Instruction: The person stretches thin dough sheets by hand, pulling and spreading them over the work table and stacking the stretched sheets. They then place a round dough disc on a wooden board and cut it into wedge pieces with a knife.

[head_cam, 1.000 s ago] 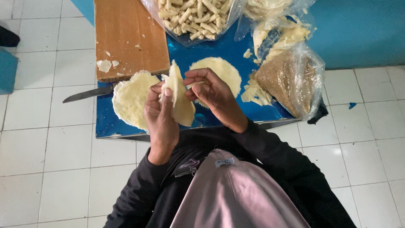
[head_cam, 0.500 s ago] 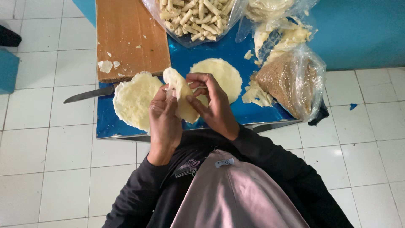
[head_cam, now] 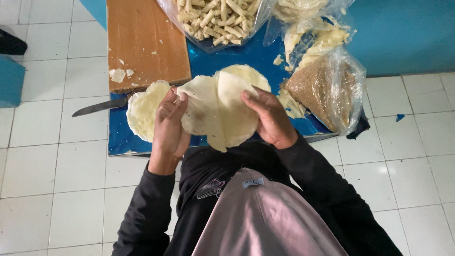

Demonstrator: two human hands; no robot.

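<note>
- Left hand (head_cam: 169, 124): centre-left of frame, raised above the near table edge, back of hand toward the camera, fingers curled, pinching the left edge of a dough sheet.
- Right hand (head_cam: 270, 116): centre-right of frame, palm side turned inward, fingers closed on the right edge of the same sheet; dark sleeve running down toward lower right.
- Dough sheet (head_cam: 215, 111): pale, thin, round, spread between both hands at frame centre, a fold or seam running down its middle, lower edge hanging over the table's near rim.
- Stack of wrappers (head_cam: 142, 111): pale round pile on the table, just left of the left hand.
- Second pile (head_cam: 246, 73): round, mostly hidden behind the held sheet.
- Table (head_cam: 118, 137): blue top, upper half of frame.
- Cutting board (head_cam: 144, 40): wooden, upper left, scraps near its lower corner.
- Knife (head_cam: 99, 106): left of the stack, blade pointing left.
- Bag of rolls (head_cam: 215, 19): clear plastic, top centre.
- Bag of crumbs (head_cam: 322, 92): brown contents, right of the right hand.
</note>
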